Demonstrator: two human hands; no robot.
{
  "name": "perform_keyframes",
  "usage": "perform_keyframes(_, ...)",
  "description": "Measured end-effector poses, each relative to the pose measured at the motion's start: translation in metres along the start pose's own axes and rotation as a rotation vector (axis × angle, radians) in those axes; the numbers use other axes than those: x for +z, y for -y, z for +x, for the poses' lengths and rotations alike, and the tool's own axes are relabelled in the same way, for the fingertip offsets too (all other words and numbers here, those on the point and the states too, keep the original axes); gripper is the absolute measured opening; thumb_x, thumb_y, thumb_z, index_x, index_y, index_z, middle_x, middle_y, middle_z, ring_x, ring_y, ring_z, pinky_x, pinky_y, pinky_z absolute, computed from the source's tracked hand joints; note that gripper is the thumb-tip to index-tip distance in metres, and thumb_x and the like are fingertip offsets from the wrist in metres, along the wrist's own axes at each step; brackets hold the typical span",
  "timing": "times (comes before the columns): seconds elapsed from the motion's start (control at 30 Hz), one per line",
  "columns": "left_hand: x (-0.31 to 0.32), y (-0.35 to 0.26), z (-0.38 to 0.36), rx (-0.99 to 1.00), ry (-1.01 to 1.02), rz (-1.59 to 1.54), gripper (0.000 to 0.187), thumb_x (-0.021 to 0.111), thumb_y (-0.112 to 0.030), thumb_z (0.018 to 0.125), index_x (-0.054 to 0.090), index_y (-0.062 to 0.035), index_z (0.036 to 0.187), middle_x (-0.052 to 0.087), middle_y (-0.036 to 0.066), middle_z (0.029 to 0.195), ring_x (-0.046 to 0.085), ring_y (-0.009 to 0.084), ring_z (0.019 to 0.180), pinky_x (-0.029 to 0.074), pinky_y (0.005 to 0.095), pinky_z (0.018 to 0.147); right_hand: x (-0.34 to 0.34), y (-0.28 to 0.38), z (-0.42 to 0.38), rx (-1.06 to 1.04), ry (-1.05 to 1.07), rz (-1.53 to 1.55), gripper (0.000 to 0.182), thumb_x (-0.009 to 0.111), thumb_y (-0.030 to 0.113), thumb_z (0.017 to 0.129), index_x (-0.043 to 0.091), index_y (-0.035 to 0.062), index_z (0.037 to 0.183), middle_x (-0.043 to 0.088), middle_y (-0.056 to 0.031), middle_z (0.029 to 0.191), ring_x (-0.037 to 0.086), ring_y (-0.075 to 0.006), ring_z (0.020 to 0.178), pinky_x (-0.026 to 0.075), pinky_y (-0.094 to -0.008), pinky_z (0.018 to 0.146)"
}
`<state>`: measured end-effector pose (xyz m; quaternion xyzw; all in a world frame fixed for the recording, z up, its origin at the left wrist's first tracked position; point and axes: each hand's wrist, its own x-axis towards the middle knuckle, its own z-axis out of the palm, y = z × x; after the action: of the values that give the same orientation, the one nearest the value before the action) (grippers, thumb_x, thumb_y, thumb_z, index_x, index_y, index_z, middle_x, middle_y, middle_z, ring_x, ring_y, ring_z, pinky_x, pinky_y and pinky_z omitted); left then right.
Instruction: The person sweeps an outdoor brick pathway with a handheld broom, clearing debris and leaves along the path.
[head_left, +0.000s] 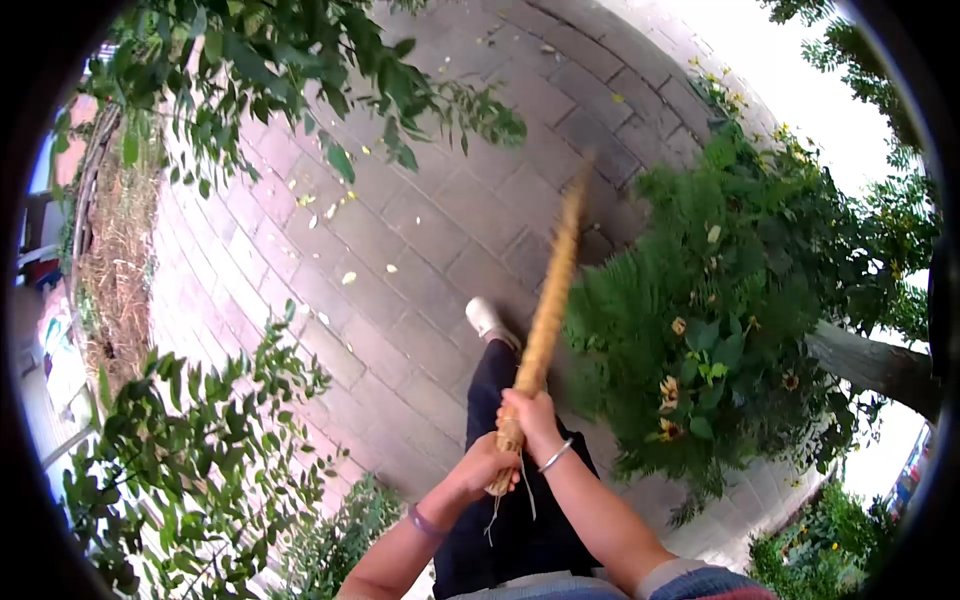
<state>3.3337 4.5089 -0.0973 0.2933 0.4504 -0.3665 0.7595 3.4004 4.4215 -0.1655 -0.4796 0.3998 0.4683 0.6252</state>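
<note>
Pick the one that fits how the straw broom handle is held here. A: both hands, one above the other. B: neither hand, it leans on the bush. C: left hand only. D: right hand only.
A: the right hand grips the broom handle higher up, and the left hand grips its lower end just below, both closed around it above the brick paving.

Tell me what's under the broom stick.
Under the broom stick lie grey paving bricks, a white shoe and a dark trouser leg. Both hands cover its lower end; the far tip is blurred.
</note>
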Motion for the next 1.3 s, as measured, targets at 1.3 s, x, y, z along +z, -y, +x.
perform_keyframes(1.3,0.254,-0.422,0.260,-0.110,0.082,0.003,0.014,0.051,0.000,0.071,0.047,-0.0007,0.085,0.053,0.008,0.061,0.054,0.0185,0.047,0.049,0.0299,0.045,-0.023,0.509,0.196,-0.155,-0.230,-0.134,0.031,0.068,0.012,0.073,0.046,-0.0023,0.089,0.056,-0.0083,0.067,0.056,-0.0150,0.049,0.045,-0.0291,0.040)
